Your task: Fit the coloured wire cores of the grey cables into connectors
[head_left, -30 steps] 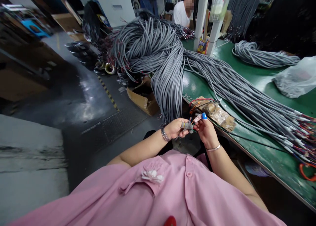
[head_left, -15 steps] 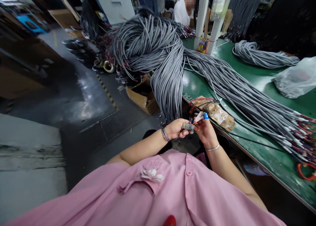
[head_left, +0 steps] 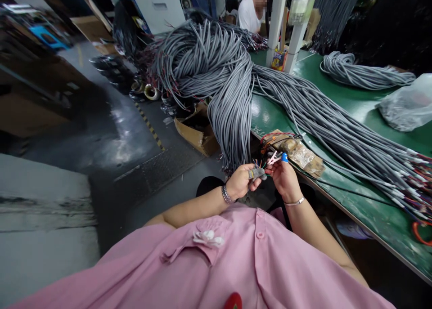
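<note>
My left hand [head_left: 241,182], with grey covers on its fingertips, pinches a bundle of thin coloured wires [head_left: 258,164] whose loose ends fan upward. Close beside it, my right hand [head_left: 284,177] wears a blue cover on the thumb and has its fingers closed around the red part of the same wires. A pale pink, forked piece [head_left: 274,158] sticks up at the right fingertips; whether it is held or worn I cannot tell. Just beyond the right hand, a cardboard pad wrapped in clear tape [head_left: 301,158] lies at the table edge with orange and black leads.
Long grey cables [head_left: 313,106] run across the green table [head_left: 361,106], and a big heap of them [head_left: 202,57] hangs over its left end. An open cardboard box [head_left: 192,136] stands on the floor below. A plastic bag [head_left: 407,104] lies right; a person in white [head_left: 249,15] sits behind.
Both hands stay together at nearly the same place. The wire ends now spread out more visibly above the left fingers, and the pale pink piece shows more clearly. The view has shifted slightly.
</note>
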`<state>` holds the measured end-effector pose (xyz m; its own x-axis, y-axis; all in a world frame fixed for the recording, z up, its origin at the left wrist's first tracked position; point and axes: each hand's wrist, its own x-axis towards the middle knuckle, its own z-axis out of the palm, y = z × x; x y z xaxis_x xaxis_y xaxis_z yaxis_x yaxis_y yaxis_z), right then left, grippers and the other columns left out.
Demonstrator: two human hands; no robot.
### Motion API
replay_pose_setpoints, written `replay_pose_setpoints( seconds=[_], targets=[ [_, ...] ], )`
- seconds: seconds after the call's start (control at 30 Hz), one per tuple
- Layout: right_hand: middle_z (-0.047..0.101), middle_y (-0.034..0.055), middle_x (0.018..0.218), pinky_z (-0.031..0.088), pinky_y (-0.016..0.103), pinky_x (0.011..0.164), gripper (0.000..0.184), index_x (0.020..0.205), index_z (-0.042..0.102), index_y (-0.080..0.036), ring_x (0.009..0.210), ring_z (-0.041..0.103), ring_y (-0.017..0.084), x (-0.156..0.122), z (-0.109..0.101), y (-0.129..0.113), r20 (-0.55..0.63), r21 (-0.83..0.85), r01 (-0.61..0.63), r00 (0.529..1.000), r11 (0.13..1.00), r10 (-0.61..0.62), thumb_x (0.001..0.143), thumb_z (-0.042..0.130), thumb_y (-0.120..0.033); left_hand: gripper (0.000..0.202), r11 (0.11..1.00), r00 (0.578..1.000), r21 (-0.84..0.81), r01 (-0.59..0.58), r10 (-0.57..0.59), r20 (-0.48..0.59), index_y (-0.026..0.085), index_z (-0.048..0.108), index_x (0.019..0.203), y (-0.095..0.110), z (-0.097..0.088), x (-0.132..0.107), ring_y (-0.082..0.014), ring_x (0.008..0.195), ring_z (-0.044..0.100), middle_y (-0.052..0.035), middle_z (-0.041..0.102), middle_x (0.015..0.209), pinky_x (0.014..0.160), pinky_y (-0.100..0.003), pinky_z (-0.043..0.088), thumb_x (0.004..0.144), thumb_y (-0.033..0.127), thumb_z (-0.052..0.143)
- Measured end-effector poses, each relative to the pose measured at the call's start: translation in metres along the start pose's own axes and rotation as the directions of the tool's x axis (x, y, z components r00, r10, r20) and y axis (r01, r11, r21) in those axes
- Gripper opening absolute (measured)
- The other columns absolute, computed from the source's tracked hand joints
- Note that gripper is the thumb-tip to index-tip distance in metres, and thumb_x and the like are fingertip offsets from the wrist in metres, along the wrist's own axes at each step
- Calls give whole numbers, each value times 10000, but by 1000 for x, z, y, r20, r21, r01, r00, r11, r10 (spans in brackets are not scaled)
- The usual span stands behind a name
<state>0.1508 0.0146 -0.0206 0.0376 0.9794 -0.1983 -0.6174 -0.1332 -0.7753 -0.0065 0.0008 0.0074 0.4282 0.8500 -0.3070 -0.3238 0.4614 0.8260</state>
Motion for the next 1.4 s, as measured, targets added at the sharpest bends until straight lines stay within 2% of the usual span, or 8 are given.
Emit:
replay_pose_setpoints(
  seconds=[0.13, 0.53, 0.7, 0.8, 0.9, 1.0, 1.17, 1.4],
  targets=[
    [708, 38, 842, 519, 267, 573, 449, 796, 644, -213, 609, 585, 125, 6, -1, 4, 28, 55, -27, 999, 998, 25, 776, 588, -658, 248, 998, 999, -42, 40, -39, 29, 116, 594, 724, 2, -2, 9, -60, 352, 395, 3, 545, 473, 342, -180, 237, 624, 302, 725],
    [685, 4, 762, 482, 248, 552, 378, 764, 634, -224, 609, 585, 126, 12, 3, 8, -34, 164, -47, 998, 985, 54, 749, 659, -600, 329, 995, 995, 18, 94, -94, 33, 116, 581, 717, -2, 0, 15, -46, 348, 394, 11, 547, 482, 334, -170, 240, 611, 359, 775],
    [692, 21, 827, 497, 261, 565, 475, 821, 649, -226, 636, 595, 133, 4, -4, 7, 65, 174, -116, 992, 978, 106, 776, 550, -688, 305, 999, 999, 38, 38, -39, 31, 115, 593, 723, -7, -2, 7, -59, 347, 411, 8, 549, 474, 331, -178, 261, 643, 368, 745],
    [681, 12, 817, 499, 252, 582, 374, 837, 651, -230, 645, 590, 127, -1, -4, 3, 60, 133, -108, 993, 985, 101, 796, 596, -598, 315, 998, 999, 51, -39, 40, -14, 116, 602, 746, -9, 1, 0, -63, 345, 421, 9, 554, 479, 342, -186, 279, 680, 400, 719],
    [656, -7, 751, 496, 240, 583, 251, 827, 652, -223, 611, 560, 112, -4, -1, 1, 13, 89, -73, 997, 993, 72, 788, 667, -470, 331, 995, 995, 56, -80, 83, -60, 122, 597, 751, -9, 6, -4, -60, 353, 427, 4, 572, 507, 356, -189, 288, 704, 432, 700],
    [644, -7, 718, 489, 246, 566, 287, 805, 652, -217, 582, 541, 109, -5, 2, 2, -24, 41, -29, 999, 999, 30, 781, 666, -503, 303, 993, 989, 42, -114, 117, -95, 130, 590, 742, -9, 9, -4, -59, 368, 433, 8, 571, 515, 363, -188, 285, 729, 419, 679],
    [656, 2, 738, 455, 229, 561, 359, 750, 656, -204, 571, 513, 90, -5, 2, 10, -147, -155, 227, 957, 961, -250, 805, 619, -557, 281, 989, 984, 34, -145, 148, -97, 129, 594, 734, -13, 9, 4, -65, 374, 439, 5, 565, 518, 362, -196, 288, 743, 400, 665],
    [657, 5, 742, 489, 270, 583, 351, 745, 630, -227, 616, 564, 134, 4, 6, 8, -24, 72, 14, 1000, 997, -13, 753, 671, -576, 245, 988, 983, 20, -153, 155, -98, 139, 578, 762, -18, 8, 10, -73, 387, 454, 7, 575, 529, 358, -192, 316, 731, 364, 668]
  ],
)
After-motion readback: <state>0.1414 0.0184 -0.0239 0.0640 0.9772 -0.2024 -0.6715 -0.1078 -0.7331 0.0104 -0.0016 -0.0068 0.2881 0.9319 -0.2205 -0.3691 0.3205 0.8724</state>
